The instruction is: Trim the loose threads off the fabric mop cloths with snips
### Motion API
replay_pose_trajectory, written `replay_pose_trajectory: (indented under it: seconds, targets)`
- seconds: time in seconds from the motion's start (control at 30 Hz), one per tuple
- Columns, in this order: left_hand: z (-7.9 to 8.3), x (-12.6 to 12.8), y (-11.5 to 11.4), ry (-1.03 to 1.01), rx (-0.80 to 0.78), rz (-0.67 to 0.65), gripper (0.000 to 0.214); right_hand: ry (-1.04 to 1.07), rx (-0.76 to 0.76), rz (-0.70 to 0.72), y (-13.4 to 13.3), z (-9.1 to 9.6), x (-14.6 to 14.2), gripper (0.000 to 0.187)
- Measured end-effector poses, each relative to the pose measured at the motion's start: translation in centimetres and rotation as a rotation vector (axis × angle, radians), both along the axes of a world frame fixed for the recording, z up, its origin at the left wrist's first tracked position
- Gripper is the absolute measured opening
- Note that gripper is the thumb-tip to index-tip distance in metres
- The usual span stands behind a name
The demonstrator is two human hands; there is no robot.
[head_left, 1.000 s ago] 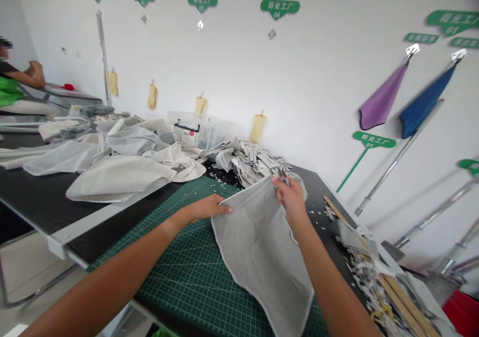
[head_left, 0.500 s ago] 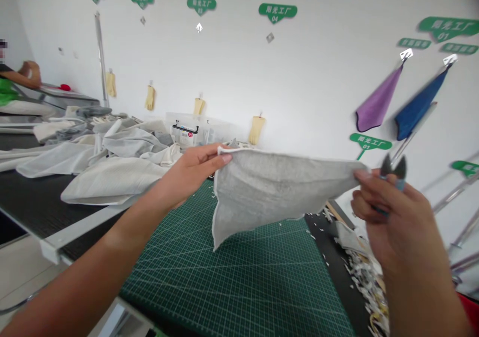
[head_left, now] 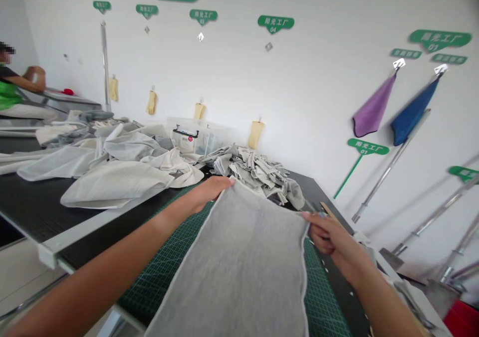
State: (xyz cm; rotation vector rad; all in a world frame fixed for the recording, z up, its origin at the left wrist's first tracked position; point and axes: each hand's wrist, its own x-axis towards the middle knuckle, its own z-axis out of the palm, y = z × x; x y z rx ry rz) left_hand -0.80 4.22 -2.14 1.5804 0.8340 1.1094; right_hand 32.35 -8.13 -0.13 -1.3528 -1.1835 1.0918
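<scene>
A grey cloth (head_left: 247, 262) with a pale edge is stretched between my two hands over a green cutting mat (head_left: 325, 297). My left hand (head_left: 211, 190) pinches its far left corner between thumb and fingers. At the far right corner, my right hand (head_left: 329, 235) is closed on the cloth's edge. A blurred bit of the thread snips (head_left: 312, 208) shows beside the right fingers; most of the tool is hidden. The near end of the cloth runs out of the bottom of the view.
Behind the cloth lies a heap of grey cloth pieces (head_left: 262, 170). Larger pale cloths (head_left: 116, 182) cover the table's left side, near a clear plastic box (head_left: 185, 140). Mop poles (head_left: 389, 167) lean on the right wall. A person (head_left: 15, 90) sits at far left.
The cloth was held up, bunched and side-on; now it is lowered and spread out flat toward me. My right hand moved left and down, and the snips' upright blades no longer stand out clearly.
</scene>
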Motion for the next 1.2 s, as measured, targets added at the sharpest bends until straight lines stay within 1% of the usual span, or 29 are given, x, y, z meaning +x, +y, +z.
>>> replay_pose_trajectory:
  seconds: [0.03,0.1,0.13,0.2,0.23,0.27,0.33,0.43,0.53,0.63,0.73,0.83,0.93,1.07,1.2]
  targets:
    - [-1.8,0.5,0.9,0.049,-0.055,-0.031,0.047,-0.026,-0.093,0.018,0.9,-1.8,0.6,0.054]
    - [-5.2,1.4,2.5,0.112,-0.119,-0.032,0.045,-0.1,-0.255,0.045,2.4,-5.2,1.8,0.056]
    - [-6.8,1.7,3.2,0.14,-0.143,-0.019,0.042,-0.144,-0.301,0.019,3.1,-6.7,2.3,0.055]
    - [-9.6,2.3,4.3,0.195,-0.144,0.054,0.036,-0.232,-0.313,-0.096,4.3,-8.9,2.8,0.047]
    - [-10.7,2.6,4.8,0.217,-0.119,0.104,0.033,-0.275,-0.29,-0.149,4.8,-9.5,2.7,0.041]
    - [-11.6,2.7,5.2,0.231,-0.083,0.151,0.031,-0.317,-0.256,-0.182,5.3,-9.9,2.5,0.035]
    - [-12.7,2.9,5.6,0.231,0.006,0.209,0.031,-0.394,-0.172,-0.177,6.3,-10.2,1.3,0.03]
    - [-12.8,2.7,5.7,0.203,0.099,0.178,0.037,-0.486,-0.03,-0.086,8.0,-10.1,-2.0,0.033]
    - [-12.5,2.3,5.4,0.192,0.123,0.111,0.04,-0.561,0.102,-0.009,9.7,-10.2,-6.0,0.04]
    - [-12.7,2.1,5.2,0.185,0.112,0.087,0.041,-0.636,0.205,0.001,10.9,-10.8,-9.5,0.047]
    - [-13.3,2.0,5.3,0.157,0.121,0.069,0.04,-0.676,0.273,-0.029,11.4,-12.0,-11.8,0.046]
    - [-13.6,2.1,5.4,0.133,0.126,0.033,0.039,-0.703,0.301,-0.017,11.1,-13.4,-12.9,0.043]
    - [-13.6,2.0,5.5,0.141,0.112,-0.005,0.039,-0.752,0.323,-0.006,10.6,-14.2,-13.1,0.041]
    - [-13.6,1.9,5.5,0.181,0.083,0.013,0.04,-0.831,0.332,-0.028,10.2,-14.3,-12.9,0.041]
    - [-13.8,1.9,5.5,0.187,0.074,0.041,0.039,-0.895,0.344,-0.015,10.2,-14.3,-12.9,0.042]
